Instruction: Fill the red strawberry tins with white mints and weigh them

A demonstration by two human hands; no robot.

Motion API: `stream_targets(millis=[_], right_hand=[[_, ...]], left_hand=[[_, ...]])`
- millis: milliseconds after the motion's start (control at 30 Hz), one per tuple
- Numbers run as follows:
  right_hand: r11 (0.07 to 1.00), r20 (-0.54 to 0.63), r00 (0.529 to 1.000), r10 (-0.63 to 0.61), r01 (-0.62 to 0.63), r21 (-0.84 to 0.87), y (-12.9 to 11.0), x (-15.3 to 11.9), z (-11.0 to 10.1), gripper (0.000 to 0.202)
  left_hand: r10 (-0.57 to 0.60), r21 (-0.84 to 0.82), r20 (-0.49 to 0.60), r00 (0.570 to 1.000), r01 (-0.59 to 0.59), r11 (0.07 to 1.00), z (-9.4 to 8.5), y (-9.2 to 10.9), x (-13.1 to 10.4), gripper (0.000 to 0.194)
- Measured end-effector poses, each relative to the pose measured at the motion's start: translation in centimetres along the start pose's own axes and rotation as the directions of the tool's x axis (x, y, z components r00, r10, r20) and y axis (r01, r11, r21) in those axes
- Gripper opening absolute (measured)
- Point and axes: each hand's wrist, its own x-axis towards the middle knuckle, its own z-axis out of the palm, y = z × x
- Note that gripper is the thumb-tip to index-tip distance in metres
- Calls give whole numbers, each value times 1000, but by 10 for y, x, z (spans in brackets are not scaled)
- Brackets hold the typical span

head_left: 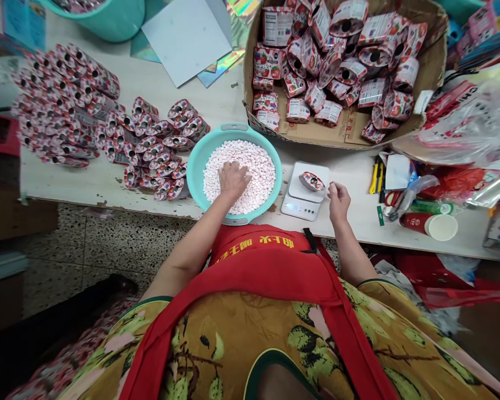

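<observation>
My left hand [232,179] lies in a turquoise basin [195,197], fingers apart and partly sunk among small pale pink candies [260,161]. Just right of a white digital scale [300,208], my right hand [339,201] is half raised with its fingers curled together; whatever may be between them is too small to make out. On the scale's plate rests one small printed packet [312,181] with a hole in its top, close to my right fingertips but apart from them.
Left of the basin, many similar packets [158,147] stand grouped with holes facing up. A cardboard box [350,136] of packets sits behind the scale. White sheets [187,39] lie at the back. Right are a paper cup [440,227], a yellow cutter [374,175] and plastic bags [475,122].
</observation>
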Motion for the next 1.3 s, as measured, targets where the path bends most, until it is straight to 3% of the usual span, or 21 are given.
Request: stream_targets(millis=[100, 200, 367, 433, 533, 633, 700, 767, 867, 1000, 1133, 1200, 1300], right_hand=[[977, 110, 984, -139, 154, -149, -4, -2, 7, 60], [946, 178, 966, -187, 226, -233, -4, 0, 16, 68], [969, 122, 983, -140, 162, -188, -13, 2, 25, 54], [980, 132, 980, -146, 162, -117, -28, -2, 27, 53], [972, 250, 942, -222, 235, -23, -59, -15, 35, 51], [946, 403, 861, -310, 324, 34, -88, -29, 54, 48], [924, 469, 808, -358, 378, 55, -102, -36, 70, 45], [899, 504, 763, -406, 431, 72, -110, -38, 85, 41], [878, 529, 725, -441, 471, 85, -114, -34, 103, 36], [886, 578, 703, -415, 455, 83, -119, -23, 127, 40], [858, 653, 598, -465, 486, 166, -137, -14, 149, 46], [849, 648, 583, -490, 489, 202, -149, -6, 155, 52], [825, 524, 665, -533, 545, 148, -166, 22, 152, 52]], left_hand=[[5, 23, 24, 1000, -6, 1000, -11, -2, -6, 31], [-12, 1, 62, 998, 12, 1000, -15, -7, -10, 39], [-142, -143, -24, 990, 137, 980, -21, -14, -19, 44], [-145, -251, -87, 986, 119, 961, -31, -8, -24, 43], [20, -406, -258, 966, -128, 905, -53, 17, -29, 43], [249, -393, -418, 873, -421, 818, -70, 51, -29, 41], [362, -340, -425, 829, -518, 785, -74, 68, -27, 40], [429, -319, -376, 821, -550, 772, -72, 73, -22, 44], [471, -324, -317, 824, -560, 762, -71, 60, -15, 50], [507, -311, -255, 823, -567, 763, -87, 31, -6, 53], [506, -324, -171, 845, -533, 781, -112, 8, 10, 42], [436, -330, -202, 877, -480, 813, -125, -9, 25, 38], [150, -335, -343, 927, -270, 903, -142, -58, 61, 36]])
